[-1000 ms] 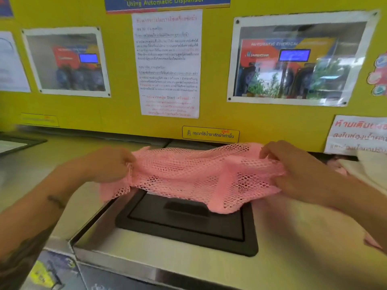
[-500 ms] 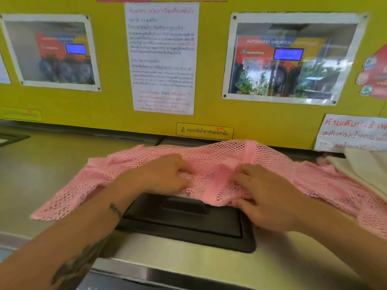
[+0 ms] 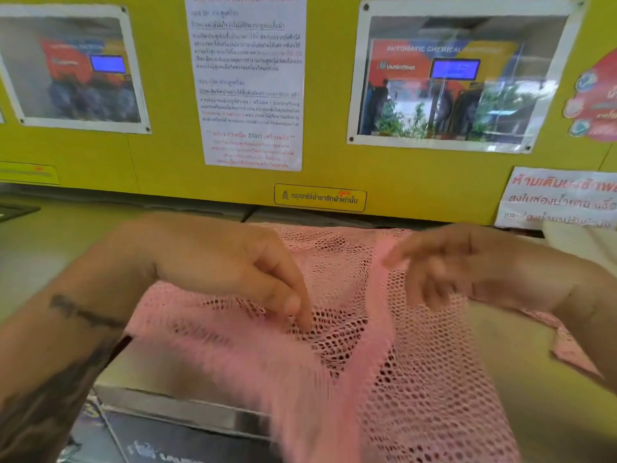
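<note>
Left hand: positioned over the left half of the pink mesh bag, knuckles up, thumb and forefinger pressed together and pinching a fold of the netting near the bag's middle. Right hand: motion-blurred, held over the upper right part of the bag with fingers parted and loosely extended, nothing clasped. Its forefinger tip is at the solid pink band that runs down the netting, but the blur hides whether they touch. The bag lies spread across the steel worktop, with its near edge hanging over the front lip and one corner trailing to the right under the right forearm. A cream cloth sits at the far right edge of the worktop, just beside the bag. Behind the worktop stands a yellow wall panel bearing a white printed notice, a framed photograph on the left, a second one on the right, a small yellow sticker and a red-lettered sign.
</note>
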Tool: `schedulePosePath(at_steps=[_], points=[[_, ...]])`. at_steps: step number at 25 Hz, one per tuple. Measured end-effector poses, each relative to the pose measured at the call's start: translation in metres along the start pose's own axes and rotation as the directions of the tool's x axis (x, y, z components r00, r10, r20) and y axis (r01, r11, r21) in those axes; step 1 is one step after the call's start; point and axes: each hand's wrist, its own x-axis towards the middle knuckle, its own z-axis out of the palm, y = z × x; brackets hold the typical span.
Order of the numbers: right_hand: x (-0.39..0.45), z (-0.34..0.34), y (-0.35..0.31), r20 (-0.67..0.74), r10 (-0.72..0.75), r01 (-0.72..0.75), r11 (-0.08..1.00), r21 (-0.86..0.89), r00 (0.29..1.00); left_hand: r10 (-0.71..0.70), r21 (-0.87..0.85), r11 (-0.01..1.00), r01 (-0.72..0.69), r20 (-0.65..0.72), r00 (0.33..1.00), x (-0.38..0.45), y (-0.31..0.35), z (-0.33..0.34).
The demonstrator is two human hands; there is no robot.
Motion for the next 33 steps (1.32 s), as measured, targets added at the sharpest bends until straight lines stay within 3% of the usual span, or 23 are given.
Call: schedulePosePath(at_steps=[1,2,3,4,6,9,13,16,19,20,21,22,23,24,25,27,28,29,31,33], points=[[0.004,-0.004,0.007,-0.243,-0.032,-0.004,0.989,-0.146,0.970,0.014,-0.025,1.000,-0.014,-0.006,1.000,0.000,0.002,-0.004],[0.009,-0.006,0.016,-0.441,-0.067,-0.106,0.929,-0.356,0.895,0.006,-0.017,1.000,-0.007,-0.075,0.997,0.006,0.002,-0.009],[0.014,-0.006,0.023,-0.531,-0.076,-0.258,0.810,-0.526,0.844,-0.021,0.015,1.000,0.024,-0.184,0.983,0.017,-0.002,-0.014],[0.018,-0.005,0.031,-0.539,-0.030,-0.381,0.674,-0.632,0.842,-0.052,0.071,0.995,0.076,-0.298,0.953,0.030,-0.007,-0.020],[0.025,-0.003,0.051,-0.456,0.176,-0.481,0.470,-0.740,0.873,-0.116,0.208,0.951,0.230,-0.449,0.886,0.057,-0.028,-0.028],[0.034,0.000,0.071,-0.404,0.283,-0.485,0.336,-0.808,0.870,-0.343,0.352,0.803,0.480,-0.386,0.856,0.086,-0.074,-0.029],[0.030,-0.004,0.057,-0.414,0.258,-0.486,0.409,-0.772,0.873,-0.444,0.380,0.711,0.591,-0.409,0.797,0.098,-0.124,-0.022],[0.035,0.000,0.043,-0.418,0.053,-0.389,0.490,-0.781,0.907,-0.448,0.361,0.659,0.660,-0.517,0.730,0.098,-0.141,-0.021],[0.058,0.030,0.040,-0.189,0.019,-0.162,0.599,-0.784,0.982,-0.298,0.457,0.525,0.718,-0.692,0.658,0.095,-0.127,-0.022],[0.066,0.034,0.042,-0.137,0.005,-0.109,0.631,-0.768,0.991,-0.190,0.462,0.539,0.704,-0.747,0.636,0.096,-0.120,-0.022],[0.071,0.033,0.040,-0.144,-0.058,-0.067,0.679,-0.731,0.988,-0.076,0.445,0.625,0.641,-0.783,0.617,0.099,-0.113,-0.020],[0.073,0.024,0.037,-0.244,-0.132,-0.075,0.724,-0.686,0.961,0.001,0.402,0.751,0.524,-0.794,0.608,0.103,-0.106,-0.015],[0.071,0.009,0.039,-0.376,-0.204,-0.109,0.740,-0.663,0.904,0.013,0.331,0.860,0.387,-0.774,0.633,0.107,-0.098,-0.008],[0.065,-0.008,0.043,-0.506,-0.246,-0.190,0.724,-0.663,0.827,-0.024,0.261,0.918,0.297,-0.713,0.701,0.113,-0.093,0.000],[0.056,-0.023,0.049,-0.592,-0.220,-0.333,0.654,-0.680,0.775,-0.086,0.251,0.923,0.292,-0.605,0.792,0.120,-0.090,0.007],[0.036,-0.043,0.064,-0.661,0.062,-0.636,0.353,-0.686,0.748,-0.194,0.376,0.846,0.379,-0.444,0.875,0.133,-0.092,0.020],[0.025,-0.049,0.072,-0.660,0.212,-0.693,0.231,-0.683,0.721,-0.213,0.401,0.826,0.395,-0.428,0.878,0.135,-0.095,0.021],[0.013,-0.054,0.078,-0.637,0.304,-0.702,0.214,-0.679,0.708,-0.215,0.397,0.826,0.400,-0.434,0.875,0.136,-0.097,0.020],[-0.009,-0.070,0.081,-0.694,0.354,-0.778,0.318,-0.542,0.628,-0.224,0.371,0.834,0.408,-0.448,0.866,0.136,-0.101,0.016],[-0.032,-0.087,0.086,-0.787,0.354,-0.863,0.248,-0.441,0.505,-0.242,0.375,0.820,0.432,-0.456,0.856,0.138,-0.102,0.013]])
